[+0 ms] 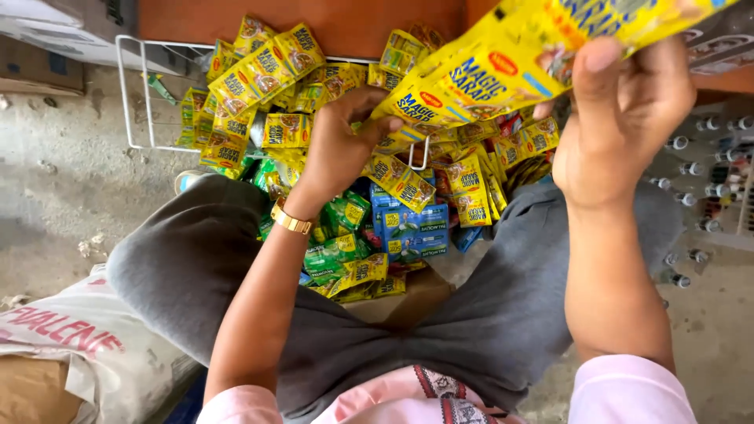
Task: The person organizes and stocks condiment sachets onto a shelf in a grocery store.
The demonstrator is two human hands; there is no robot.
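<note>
The right hand has its grip clamped on a long strip of joined yellow foil seasoning sachets, thumb flat on the facing side near the top, fingers hidden behind it. The strip is lifted high, close to the camera, and slants down to the left, where the left hand meets its lower end. That hand's fingers are curled shut around the strip's lower sachets (how many it pinches cannot be told, since the knuckles cover them). A gold bracelet sits on the left wrist.

Judging from this hold, the strip handles best when kept taut between the two hands: the upper grip carries the weight, the lower one guides. A pinch on the sealed seams between sachets, not on the filled bellies, would likely spare the perforations from tearing. A slack middle could snag on the heap below.

Under the hands lies a loose pile of more yellow sachets, with green sachets and a blue packet nearer the person's lap. A white wire rack stands on the concrete floor at the pile's left edge. The person sits with knees in grey trousers spread to either side, and a white printed sack rests at lower left.
</note>
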